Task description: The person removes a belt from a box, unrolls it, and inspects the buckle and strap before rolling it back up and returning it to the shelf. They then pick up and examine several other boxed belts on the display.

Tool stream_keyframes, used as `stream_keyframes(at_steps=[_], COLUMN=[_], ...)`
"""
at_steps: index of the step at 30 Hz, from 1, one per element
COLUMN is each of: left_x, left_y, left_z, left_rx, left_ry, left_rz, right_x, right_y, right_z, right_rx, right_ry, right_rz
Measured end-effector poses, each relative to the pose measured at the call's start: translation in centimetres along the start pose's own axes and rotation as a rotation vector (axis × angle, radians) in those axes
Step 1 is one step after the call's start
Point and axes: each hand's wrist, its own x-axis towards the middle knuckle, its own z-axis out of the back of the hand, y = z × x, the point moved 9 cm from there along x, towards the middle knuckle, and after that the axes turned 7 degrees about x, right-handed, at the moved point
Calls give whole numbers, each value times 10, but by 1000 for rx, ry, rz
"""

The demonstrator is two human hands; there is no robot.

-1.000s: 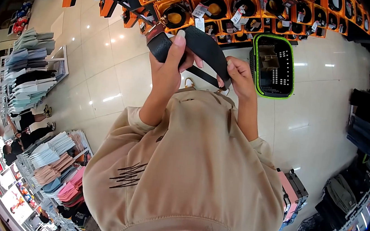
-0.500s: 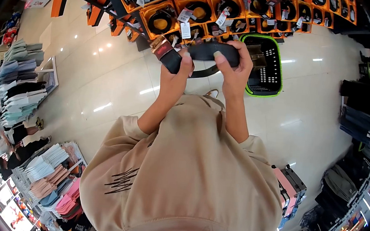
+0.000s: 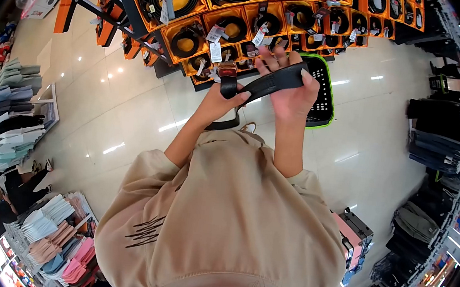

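A black leather belt (image 3: 273, 82) is stretched between my two hands, partly uncoiled. My left hand (image 3: 217, 102) grips its folded part near the shiny buckle end, thumb pressed on the strap. A loop of the strap hangs below this hand towards my sweatshirt. My right hand (image 3: 292, 101) holds the other portion of the belt under its thumb, palm turned up and the other fingers spread behind the strap. Just beyond the hands stands a display of coiled belts (image 3: 232, 30) in orange-lined boxes, with white tags (image 3: 215, 52) hanging from them.
A black shopping basket with a green rim (image 3: 332, 101) is on the tiled floor, right of my right hand. Folded shirts (image 3: 17, 115) fill racks at the left; dark trousers (image 3: 435, 134) hang at the right. A person (image 3: 20, 189) is at the far left.
The belt has gone from a coiled loop to a more drawn-out strap. My right hand has turned and spread its fingers, and the left has moved lower. The view has shifted slightly.
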Motion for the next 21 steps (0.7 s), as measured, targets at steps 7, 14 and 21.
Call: stream_keyframes(at_steps=[7,14,21], left_x=[-15,-20,-22], left_y=[2,-6,-36], left_z=[-13,11,23], left_rx=[-158,-154,-68], left_ry=[373,275,102], left_rz=[41,27,-8], right_x=[5,1,-11], right_y=[22,48,35], right_z=[29,-3,-57], right_rx=[174,-394,-1492], right_ry=[107,213,302], right_rz=[19,190,252])
